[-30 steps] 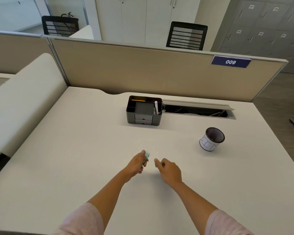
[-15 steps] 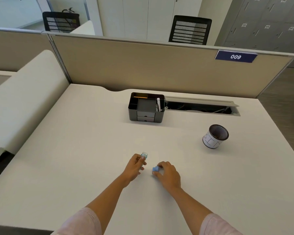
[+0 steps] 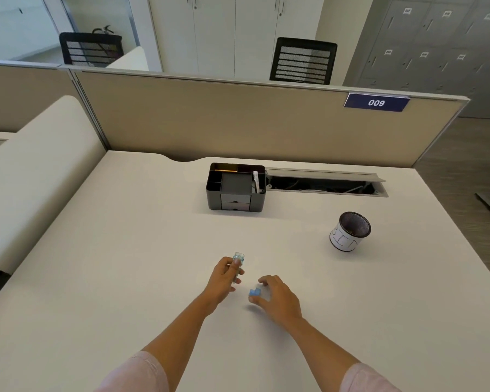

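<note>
On the cream desk (image 3: 125, 278), my left hand (image 3: 222, 278) grips a small clear tube-like item with a pale blue top (image 3: 237, 263), held roughly upright. Just to its right, my right hand (image 3: 277, 298) pinches a small blue block (image 3: 254, 293) between thumb and fingers, close to the desk surface. The two hands are a short gap apart near the middle of the desk.
A black desk organiser with drawers (image 3: 235, 188) stands at the back centre, beside an open cable tray (image 3: 326, 182). A mesh pen cup with a white paper label (image 3: 350, 232) stands to the right. A beige partition (image 3: 238, 123) runs behind the desk.
The hands drew apart a little and came nearer to me. The blue block in my right hand became plainly visible. The tube in my left hand now stands more upright.
</note>
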Demonstrator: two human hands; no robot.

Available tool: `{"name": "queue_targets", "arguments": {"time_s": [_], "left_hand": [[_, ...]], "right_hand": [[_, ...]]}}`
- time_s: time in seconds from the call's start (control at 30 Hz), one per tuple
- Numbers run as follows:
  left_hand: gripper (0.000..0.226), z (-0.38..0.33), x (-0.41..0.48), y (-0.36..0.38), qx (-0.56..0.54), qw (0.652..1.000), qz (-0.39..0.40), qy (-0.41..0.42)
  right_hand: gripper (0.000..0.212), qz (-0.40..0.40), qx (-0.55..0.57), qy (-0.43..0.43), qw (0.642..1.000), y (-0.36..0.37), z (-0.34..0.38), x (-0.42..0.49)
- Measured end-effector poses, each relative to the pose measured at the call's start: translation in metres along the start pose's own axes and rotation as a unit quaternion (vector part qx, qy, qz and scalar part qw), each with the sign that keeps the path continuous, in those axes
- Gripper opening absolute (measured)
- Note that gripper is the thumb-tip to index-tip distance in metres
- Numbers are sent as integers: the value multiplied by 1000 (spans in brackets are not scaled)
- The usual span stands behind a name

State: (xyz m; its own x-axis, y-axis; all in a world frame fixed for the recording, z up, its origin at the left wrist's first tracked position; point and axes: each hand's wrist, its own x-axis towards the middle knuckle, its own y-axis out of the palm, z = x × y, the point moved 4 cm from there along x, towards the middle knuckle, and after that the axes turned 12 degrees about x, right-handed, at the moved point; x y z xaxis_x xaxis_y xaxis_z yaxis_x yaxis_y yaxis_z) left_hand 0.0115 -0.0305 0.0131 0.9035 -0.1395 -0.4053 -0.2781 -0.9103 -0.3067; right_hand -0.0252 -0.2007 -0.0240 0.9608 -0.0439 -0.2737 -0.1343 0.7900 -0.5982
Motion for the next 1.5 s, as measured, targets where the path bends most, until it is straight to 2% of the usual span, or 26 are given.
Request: {"name": "queue_targets", "arguments": {"time_s": [0.1,0.2,0.37,0.5,0.63,0.83,0.9,1.07,1.17,1.27,1.37,1.5], "left_hand": [[37,-13,1,5,-18,1000,5,15],[39,-38,5,13,-26,998,10,50],[38,-89,10,32,-40,995,30,91],[42,-122,17,48,-43,991,56,116],[41,-147,29,67,-37,985,79,147],[55,-149,44,104,74,982,112,130],[57,-146,48,117,92,980,119,131],[57,-145,61,144,189,957,120,183],[60,-147,72,161,296,922,129,215],[62,-149,84,174,404,871,141,242],[65,-154,94,185,486,813,153,281],[70,-163,104,197,568,746,153,312]], "right_hand": [[41,-24,49,8,998,-7,4,0],[24,-47,211,41,975,-19,23,4],[45,1,426,122,896,-49,62,4],[44,-1,589,114,800,-79,76,10],[37,-25,669,103,736,-112,71,15],[25,-123,685,80,714,-180,39,22],[19,-163,670,85,719,-203,21,25],[2,-314,525,125,781,-253,-30,34],[12,-385,387,140,826,-275,-50,38],[23,-394,263,104,875,-290,-54,40],[23,-356,167,60,917,-296,-49,47],[24,-312,67,23,947,-297,-40,54]]}}
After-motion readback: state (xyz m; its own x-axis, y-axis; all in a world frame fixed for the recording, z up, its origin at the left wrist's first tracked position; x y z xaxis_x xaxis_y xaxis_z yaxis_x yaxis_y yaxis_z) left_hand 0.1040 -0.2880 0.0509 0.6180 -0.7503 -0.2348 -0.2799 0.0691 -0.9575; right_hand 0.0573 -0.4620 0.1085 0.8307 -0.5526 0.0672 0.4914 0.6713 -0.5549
